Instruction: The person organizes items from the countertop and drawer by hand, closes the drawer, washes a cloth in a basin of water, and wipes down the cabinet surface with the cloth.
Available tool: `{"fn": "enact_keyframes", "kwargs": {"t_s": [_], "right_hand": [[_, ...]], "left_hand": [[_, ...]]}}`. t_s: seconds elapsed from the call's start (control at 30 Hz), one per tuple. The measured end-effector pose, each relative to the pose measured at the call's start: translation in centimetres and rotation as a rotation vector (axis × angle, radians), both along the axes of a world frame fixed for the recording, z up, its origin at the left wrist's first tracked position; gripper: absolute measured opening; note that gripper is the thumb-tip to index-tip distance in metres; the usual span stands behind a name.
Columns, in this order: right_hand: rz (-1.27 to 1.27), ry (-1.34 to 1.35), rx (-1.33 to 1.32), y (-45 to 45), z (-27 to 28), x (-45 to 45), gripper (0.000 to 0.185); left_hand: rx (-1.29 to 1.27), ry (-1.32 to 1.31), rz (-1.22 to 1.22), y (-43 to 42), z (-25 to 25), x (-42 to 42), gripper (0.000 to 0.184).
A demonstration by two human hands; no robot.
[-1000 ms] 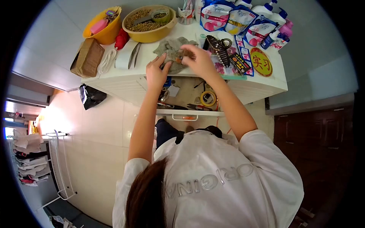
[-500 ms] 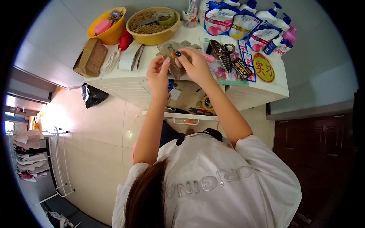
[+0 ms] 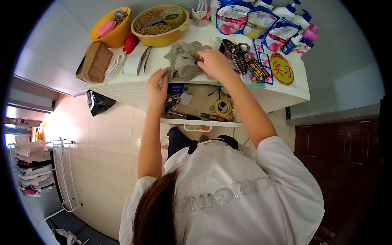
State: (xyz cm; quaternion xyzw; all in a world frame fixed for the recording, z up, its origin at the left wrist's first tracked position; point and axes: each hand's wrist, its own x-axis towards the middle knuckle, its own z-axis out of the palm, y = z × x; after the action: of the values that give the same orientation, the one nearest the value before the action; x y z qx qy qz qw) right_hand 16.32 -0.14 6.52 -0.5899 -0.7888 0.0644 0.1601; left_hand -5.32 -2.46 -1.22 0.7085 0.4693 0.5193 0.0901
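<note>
A crumpled grey cloth point(image 3: 185, 60) lies near the front edge of the white cabinet top. At its lower left edge, my left hand point(image 3: 157, 85) pinches the cloth's border between thumb and fingers. My right hand point(image 3: 214, 64) is closed on the opposite side, its fingertips partly hidden in the folds. Below the cloth, an open drawer point(image 3: 196, 98) holds a roll of yellow tape point(image 3: 223, 108), scissors point(image 3: 171, 101) and other small tools. A dark hair claw clip point(image 3: 234, 53) rests just right of my right hand.
Behind the cloth stands a yellow basin point(image 3: 163, 41) of dried brown pieces. An orange-yellow bowl point(image 3: 118, 40), cardboard box point(image 3: 96, 61) and white cord point(image 3: 116, 66) sit left. Shampoo pouches point(image 3: 232, 18) and pump bottles point(image 3: 286, 12) crowd the back right. The drawer front point(image 3: 196, 123) juts toward my body.
My hands, close together over a brownish crumpled item before, have moved apart to either side. The grey cloth now lies spread wider between them, and more of the drawer shows.
</note>
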Motion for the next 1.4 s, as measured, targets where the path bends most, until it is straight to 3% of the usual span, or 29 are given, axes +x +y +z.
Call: {"fn": "enact_keyframes", "kwargs": {"t_s": [0.1, 0.17, 0.2, 0.3, 0.43, 0.5, 0.57, 0.6, 0.7, 0.93, 1.13, 1.4], "right_hand": [[0.041, 0.069, 0.092, -1.0, -0.8, 1.1, 0.042], [-0.041, 0.228, 0.111, -1.1, 0.6, 1.4, 0.047], [-0.009, 0.289, 0.266, -0.4, 0.5, 1.7, 0.051], [-0.052, 0.365, 0.249, 1.2, 0.5, 0.6, 0.048], [-0.019, 0.145, 0.214, 1.0, -1.6, -1.2, 0.047], [-0.041, 0.196, 0.131, 0.4, -1.6, -0.2, 0.053], [-0.028, 0.228, 0.117, -0.1, -1.6, 1.2, 0.056], [-0.049, 0.155, 0.242, 0.2, -2.2, 2.2, 0.058], [-0.185, 0.221, 0.329, 1.3, -1.3, 4.2, 0.061], [-0.173, 0.105, 0.638, 4.9, -3.1, 6.1, 0.065], [-0.132, 0.216, 0.715, 2.7, -1.1, 6.1, 0.06], [-0.027, 0.374, 0.759, -3.2, 1.4, 4.8, 0.051]], "left_hand": [[-0.14, -0.167, 0.086, -2.2, 0.0, -0.7, 0.02], [-0.114, -0.155, 0.113, -3.3, -0.1, -0.8, 0.021], [-0.1, -0.149, 0.125, -3.7, -0.2, -0.8, 0.021], [-0.086, -0.192, 0.094, -4.6, -0.4, -0.6, 0.023], [-0.161, -0.273, 0.128, -5.2, -1.1, -0.5, 0.024], [-0.206, -0.252, 0.125, -5.4, -1.2, -0.5, 0.024], [-0.514, -0.064, -0.043, -5.2, -2.1, -0.8, 0.024], [-0.666, 0.031, -0.128, -5.1, -2.5, -0.8, 0.024], [-0.553, 0.648, -0.131, -5.0, -2.3, 0.3, 0.02], [-0.557, 1.119, -0.075, -3.0, -4.3, 1.8, 0.012], [-0.447, 1.18, -0.02, -2.9, -3.9, 2.3, 0.014], [-0.53, 0.992, -0.077, -2.5, -5.0, 1.6, 0.018]]}}
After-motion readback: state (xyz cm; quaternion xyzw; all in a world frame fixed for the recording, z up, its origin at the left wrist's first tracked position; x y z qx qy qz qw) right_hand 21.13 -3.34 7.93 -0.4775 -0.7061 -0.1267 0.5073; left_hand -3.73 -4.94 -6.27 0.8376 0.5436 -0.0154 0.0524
